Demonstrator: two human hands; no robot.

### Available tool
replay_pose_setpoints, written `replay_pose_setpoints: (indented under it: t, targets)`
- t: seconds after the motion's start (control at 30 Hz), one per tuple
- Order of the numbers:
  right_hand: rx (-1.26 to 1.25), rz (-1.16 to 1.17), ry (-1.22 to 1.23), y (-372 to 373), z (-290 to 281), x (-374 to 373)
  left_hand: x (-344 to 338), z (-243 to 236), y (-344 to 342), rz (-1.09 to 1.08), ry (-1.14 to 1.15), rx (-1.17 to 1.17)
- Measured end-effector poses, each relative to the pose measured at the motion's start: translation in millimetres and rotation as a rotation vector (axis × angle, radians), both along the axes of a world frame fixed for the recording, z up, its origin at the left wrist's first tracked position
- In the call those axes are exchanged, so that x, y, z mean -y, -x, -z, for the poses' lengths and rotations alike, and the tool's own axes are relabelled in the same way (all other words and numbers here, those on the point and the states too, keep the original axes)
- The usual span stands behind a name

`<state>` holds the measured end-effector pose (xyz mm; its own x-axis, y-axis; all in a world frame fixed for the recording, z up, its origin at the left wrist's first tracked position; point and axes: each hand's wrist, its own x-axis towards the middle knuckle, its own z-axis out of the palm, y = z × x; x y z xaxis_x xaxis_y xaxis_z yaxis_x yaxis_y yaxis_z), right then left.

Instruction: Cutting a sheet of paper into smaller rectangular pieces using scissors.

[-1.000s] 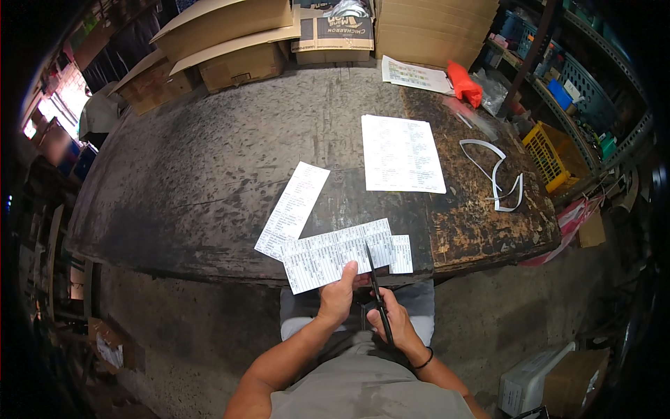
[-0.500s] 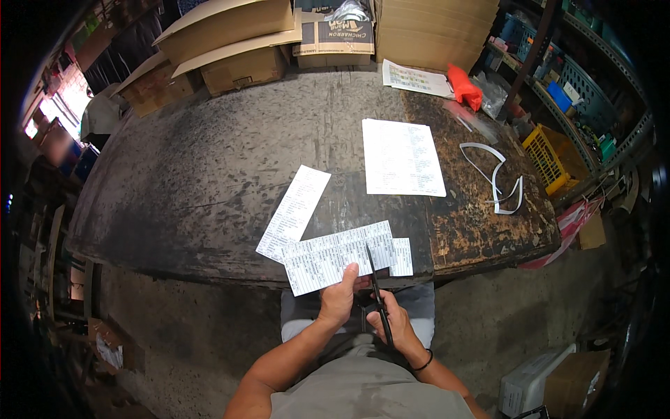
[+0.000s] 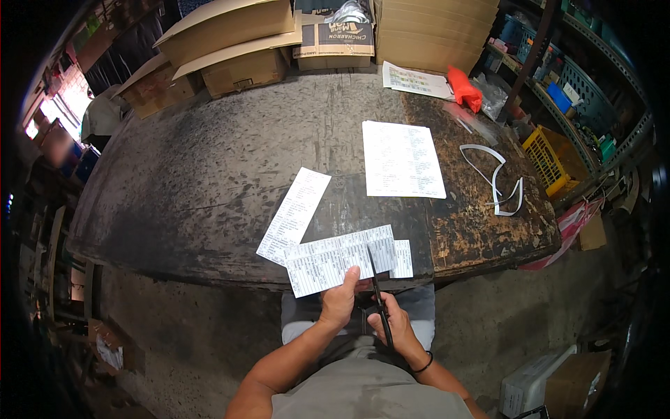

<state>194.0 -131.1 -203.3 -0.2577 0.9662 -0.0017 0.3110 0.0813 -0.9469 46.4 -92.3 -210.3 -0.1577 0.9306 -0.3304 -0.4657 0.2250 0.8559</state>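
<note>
Paper [image 3: 321, 267], oblong, white, is clamped in left hand [image 3: 338, 304] over near edge of dark wooden table [image 3: 202, 160]; right hand [image 3: 400, 328] grips slim black scissors [image 3: 377, 290].

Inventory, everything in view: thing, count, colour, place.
table: 1, dark, centre
held sheet: 1, white, front centre
scissors: 1, black, front centre
long slip: 1, white, left of held sheet
small slip: 1, white, right of held sheet
paper stack: 1, white, mid-table
curled strips: count unclear, white, right
bag: 1, red, back right
plastic: count unclear, clear, beside bag
far papers: 2+, white, back right
boxes: several, mostly brown, back
crate: 1, yellow, right
shelves: several, dark, right
dim edges: contents unclear
left hand: 1, on held sheet
right hand: 1, holding scissors
</note>
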Motion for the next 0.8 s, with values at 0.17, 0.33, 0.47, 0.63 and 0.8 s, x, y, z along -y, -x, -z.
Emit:
replay_pose_setpoints:
  t: [0.17, 0.33, 0.47, 0.63, 0.8]
  targets:
    - [0.063, -0.060, 0.153, -4.5, -4.0, -2.0, 4.9, -2.1, -1.2, -0.028, -0.016, -0.116]
    - [0.056, -0.056, 0.146, -4.4, -0.4, -3.0, 7.2, -2.0, -2.5, -0.032, -0.024, -0.123]
    - [0.038, -0.058, 0.135, -3.7, -2.3, -3.0, 7.6, 0.9, -2.0, -0.039, -0.037, -0.095]
    - [0.048, -0.048, 0.123, -3.6, 5.3, -1.4, 8.5, 3.2, -1.7, -0.029, -0.046, -0.088]
    - [0.021, -0.042, 0.137, -2.2, 6.9, -0.8, 8.3, 1.9, -3.8, -0.079, -0.070, -0.081]
